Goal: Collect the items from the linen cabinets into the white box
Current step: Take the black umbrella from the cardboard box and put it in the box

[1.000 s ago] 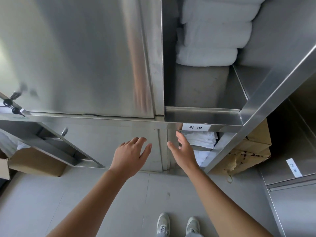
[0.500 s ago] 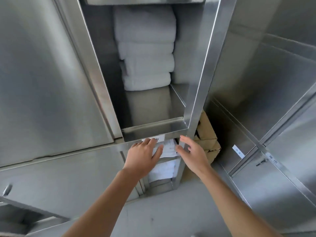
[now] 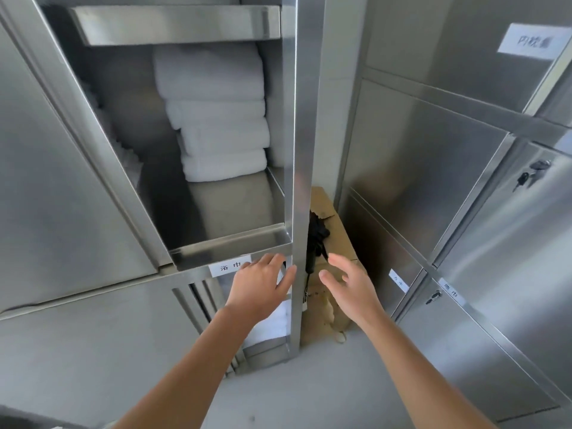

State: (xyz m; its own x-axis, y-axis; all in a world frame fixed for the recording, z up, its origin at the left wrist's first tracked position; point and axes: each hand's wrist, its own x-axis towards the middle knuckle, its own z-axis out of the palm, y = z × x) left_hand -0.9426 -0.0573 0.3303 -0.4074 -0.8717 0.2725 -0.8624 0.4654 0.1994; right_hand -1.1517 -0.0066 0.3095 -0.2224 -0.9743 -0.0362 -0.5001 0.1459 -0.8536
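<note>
Cabinet [image 3: 303, 119] is standing open, with white towels [image 3: 216, 119] sitting stacked on its shelf [image 3: 235, 243]. Left hand [image 3: 260, 289] and right hand [image 3: 349, 289] are reaching below, fingers spread wide, holding nothing.

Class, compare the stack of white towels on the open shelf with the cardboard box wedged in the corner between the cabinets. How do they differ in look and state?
The stack of white towels is soft, folded and neatly piled; the cardboard box is stiff, brown and torn at its edges. The towels sit up on a steel shelf inside the cabinet; the box stands outside it, leaning, reaching the floor. Both lie untouched: the left hand and right hand are open and empty.
</note>
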